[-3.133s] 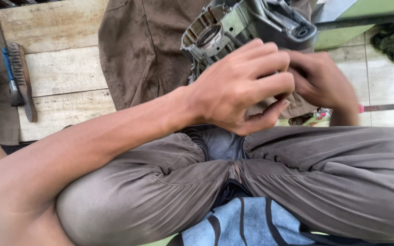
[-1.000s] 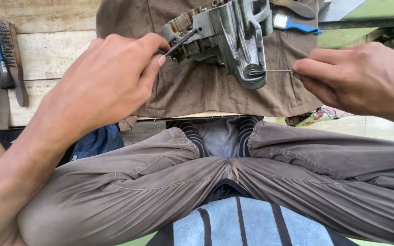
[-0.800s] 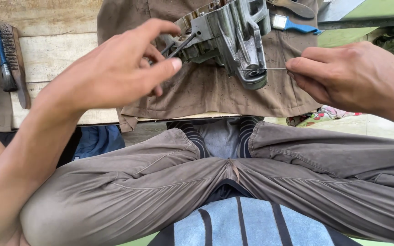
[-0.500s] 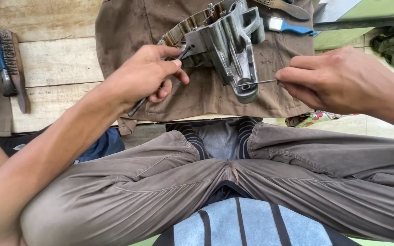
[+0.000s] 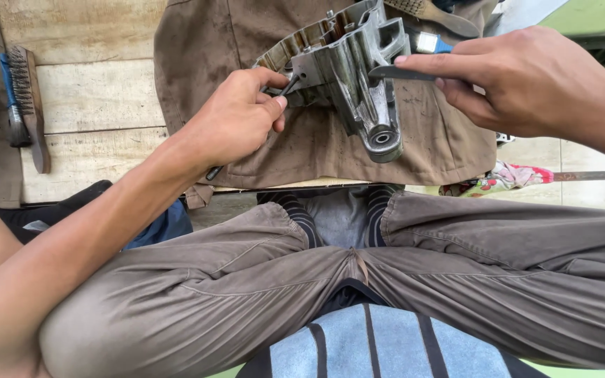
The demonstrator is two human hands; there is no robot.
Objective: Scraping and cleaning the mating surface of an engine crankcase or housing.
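Left hand (image 5: 236, 122): fingers pinched together on a thin dark tool (image 5: 288, 85), its tip set against the near face of the grey metal housing (image 5: 348, 77) just beyond the fingertips. Right hand (image 5: 526, 80): thumb and forefinger clamped on a slim flat metal piece (image 5: 390, 71) that met the housing's upper bracket on the side opposite the left fingers. The housing lay tilted on a brown cloth (image 5: 211, 42) spread over the wooden boards (image 5: 85, 105), just ahead of the person's knees. Far to the left of the left fingers lay a wire brush (image 5: 29, 105). Risk, as judged: neither hand gripped the housing itself, so a push from either tool could rock or slide it on the loose cloth, and the tip could skid toward the fingers. Against half a second earlier, the right hand had risen from the lower lug to the upper bracket; the left hand kept its place.
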